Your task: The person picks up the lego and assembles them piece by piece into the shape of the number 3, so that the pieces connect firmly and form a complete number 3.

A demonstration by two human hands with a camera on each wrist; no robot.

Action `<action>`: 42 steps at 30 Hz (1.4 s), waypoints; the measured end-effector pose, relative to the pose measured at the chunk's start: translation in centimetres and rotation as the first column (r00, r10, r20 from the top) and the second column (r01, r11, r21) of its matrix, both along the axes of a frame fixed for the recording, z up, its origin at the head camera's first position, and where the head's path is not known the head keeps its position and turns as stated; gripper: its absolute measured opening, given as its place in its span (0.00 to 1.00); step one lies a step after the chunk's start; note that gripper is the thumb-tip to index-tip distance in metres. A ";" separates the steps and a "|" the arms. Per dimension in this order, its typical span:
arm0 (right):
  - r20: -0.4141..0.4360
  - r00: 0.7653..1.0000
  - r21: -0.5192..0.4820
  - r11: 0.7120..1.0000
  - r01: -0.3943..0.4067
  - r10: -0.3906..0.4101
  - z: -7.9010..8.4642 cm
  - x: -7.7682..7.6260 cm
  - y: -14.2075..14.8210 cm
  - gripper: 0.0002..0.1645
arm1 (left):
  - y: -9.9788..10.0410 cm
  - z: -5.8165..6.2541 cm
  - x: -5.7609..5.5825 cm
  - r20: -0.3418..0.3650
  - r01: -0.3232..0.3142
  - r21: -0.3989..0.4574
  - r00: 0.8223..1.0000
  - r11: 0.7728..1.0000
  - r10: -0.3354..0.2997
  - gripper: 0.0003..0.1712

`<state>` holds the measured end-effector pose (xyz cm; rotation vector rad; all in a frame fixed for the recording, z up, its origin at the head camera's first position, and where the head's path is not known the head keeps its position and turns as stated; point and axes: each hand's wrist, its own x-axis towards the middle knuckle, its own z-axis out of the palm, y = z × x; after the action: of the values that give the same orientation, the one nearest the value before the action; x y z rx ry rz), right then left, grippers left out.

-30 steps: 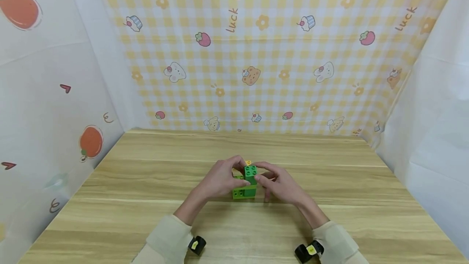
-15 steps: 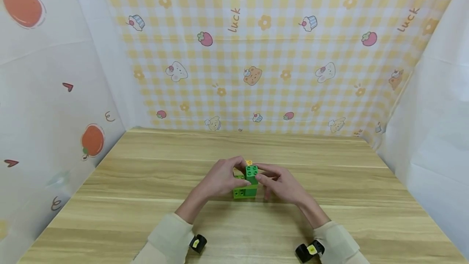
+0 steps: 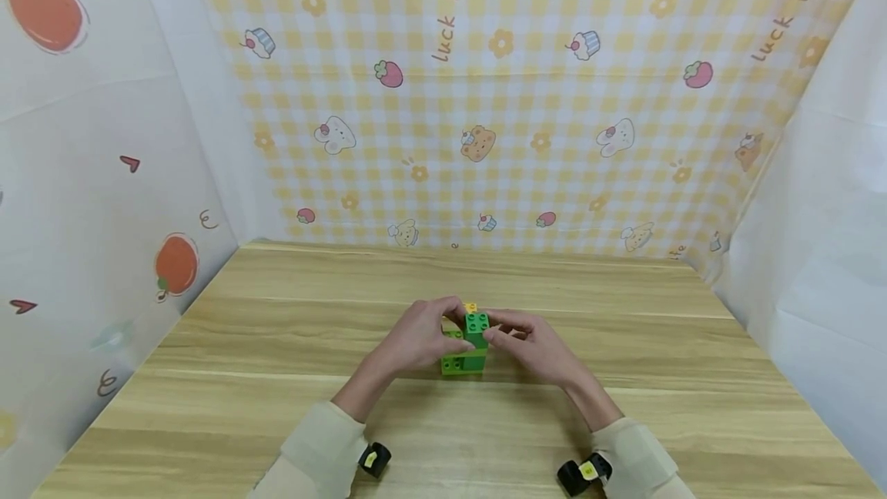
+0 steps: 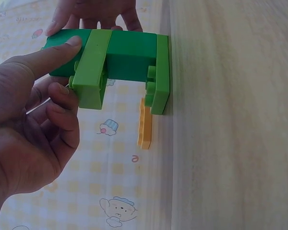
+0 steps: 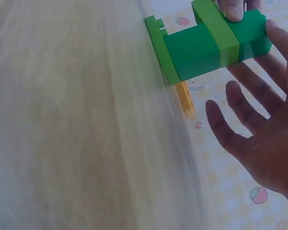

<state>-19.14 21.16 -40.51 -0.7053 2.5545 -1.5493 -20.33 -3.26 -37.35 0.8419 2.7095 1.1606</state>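
A stack of toy building bricks stands on the table in the head view. It has a light green base point(image 4: 162, 76), a dark green brick point(image 5: 192, 51), a light green brick point(image 4: 92, 67) that overhangs to the left, and a dark green top brick point(image 3: 476, 323) with studs upward. My left hand point(image 3: 418, 336) grips the stack's upper part, thumb across the front of the top brick, its other fingers partly hidden behind. My right hand point(image 3: 537, 346) pinches the top brick from the right between thumb and fingers. In the right wrist view its lower fingers stretch free of the bricks.
A flat orange-yellow brick point(image 4: 145, 124) lies on the table just behind the stack. The wooden table point(image 3: 624, 314) reaches back to a yellow checked cloth point(image 3: 540, 98), with white cloth point(image 3: 831, 237) at both sides.
The stack and both hands stay almost in place. My right hand's lower fingers, seen below it a second ago, have drawn up out of the head view. The head view has shifted slightly.
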 end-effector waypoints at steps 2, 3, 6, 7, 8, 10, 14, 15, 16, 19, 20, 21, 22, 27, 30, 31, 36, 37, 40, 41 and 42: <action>0.016 1.000 -0.010 1.000 0.014 -0.014 0.0 0.0 0.0 0.23 | 0.0 -0.1 0.0 0.006 -0.002 -0.002 1.000 1.000 0.002 0.14; 0.028 0.999 -0.016 1.000 0.020 -0.020 0.0 0.0 0.0 0.23 | -0.1 -0.1 0.0 0.010 -0.002 -0.002 1.000 1.000 0.002 0.14; 0.054 0.998 -0.032 0.999 0.033 -0.031 0.1 0.1 0.0 0.24 | -0.1 -0.2 0.1 0.018 0.000 -0.005 1.000 1.000 0.000 0.14; 0.057 0.998 -0.034 0.999 0.035 -0.033 0.1 0.1 0.0 0.24 | -0.2 -0.2 0.1 0.021 0.000 -0.006 1.000 1.000 0.001 0.14; 0.059 0.998 -0.035 0.999 0.037 -0.035 0.1 0.0 0.0 0.24 | -0.1 -0.2 0.1 0.022 -0.001 -0.005 1.000 1.000 0.001 0.14; 0.053 0.998 -0.034 0.998 0.043 -0.041 0.1 0.0 0.1 0.23 | -0.1 -0.2 0.0 0.024 0.002 -0.003 1.000 1.000 -0.002 0.15; 0.032 0.998 -0.037 0.998 0.055 -0.054 0.1 -0.1 0.1 0.23 | 0.1 -0.1 0.0 0.030 -0.003 0.009 1.000 1.000 0.003 0.15; 0.026 0.998 -0.040 0.998 0.055 -0.054 0.1 -0.2 0.1 0.23 | 0.1 0.0 0.0 0.028 -0.003 0.008 1.000 1.000 0.003 0.15; 0.020 0.998 -0.044 0.997 0.056 -0.055 0.1 -0.2 0.1 0.22 | 0.1 0.0 -0.1 0.029 -0.004 0.010 1.000 1.000 0.004 0.15; -0.001 0.999 -0.058 0.997 0.052 -0.052 0.1 -0.2 0.0 0.21 | 0.1 0.0 -0.1 0.029 -0.007 0.009 1.000 1.000 0.007 0.15; -0.006 0.999 -0.061 0.997 0.052 -0.053 0.1 -0.1 0.0 0.20 | 0.1 0.0 0.0 0.029 -0.007 0.008 1.000 1.000 0.007 0.15; -0.008 0.998 -0.065 0.996 0.054 -0.055 0.0 -0.1 0.0 0.20 | 0.1 0.0 -0.1 0.028 -0.006 0.009 1.000 1.000 0.006 0.15; -0.008 0.998 -0.069 0.996 0.057 -0.058 0.0 -0.1 -0.1 0.20 | 0.1 0.0 0.0 0.032 -0.006 0.012 0.999 1.000 0.006 0.16; 0.022 0.996 -0.091 0.992 0.083 -0.081 0.1 0.0 -0.1 0.20 | 0.0 0.0 -0.1 0.050 -0.005 0.026 0.999 1.000 0.004 0.17; 0.038 0.995 -0.097 0.991 0.093 -0.090 0.1 0.0 -0.1 0.21 | -0.1 -0.1 -0.2 0.065 -0.005 0.031 0.998 1.000 0.003 0.17; 0.042 0.995 -0.099 0.991 0.095 -0.091 0.2 0.1 -0.1 0.21 | -0.1 0.0 -0.3 0.069 0.000 0.034 0.998 0.999 -0.003 0.17; 0.045 0.994 -0.101 0.990 0.100 -0.096 0.2 0.1 0.0 0.20 | -0.5 0.2 -0.3 0.108 0.024 0.058 0.994 0.998 -0.030 0.17; 0.046 0.994 -0.103 0.990 0.100 -0.096 0.2 0.1 -0.1 0.20 | -0.7 0.3 -0.3 0.118 0.026 0.066 0.992 0.997 -0.033 0.17; 0.048 0.993 -0.099 0.989 0.111 -0.107 0.1 0.0 -0.1 0.20 | -1.1 0.5 -0.5 0.137 0.019 0.086 0.990 0.996 -0.031 0.20; 0.051 0.992 -0.096 0.989 0.117 -0.112 0.1 0.0 -0.1 0.20 | -1.2 0.5 -0.6 0.141 0.012 0.092 0.990 0.996 -0.025 0.20; 0.053 0.992 -0.093 0.988 0.121 -0.116 0.0 -0.1 0.0 0.20 | -1.4 0.6 -0.7 0.147 0.001 0.094 0.989 0.996 -0.015 0.21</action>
<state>-19.23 21.14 -40.50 -0.5265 2.5444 -1.7135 -20.99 -4.65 -36.78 0.7448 2.5493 1.3027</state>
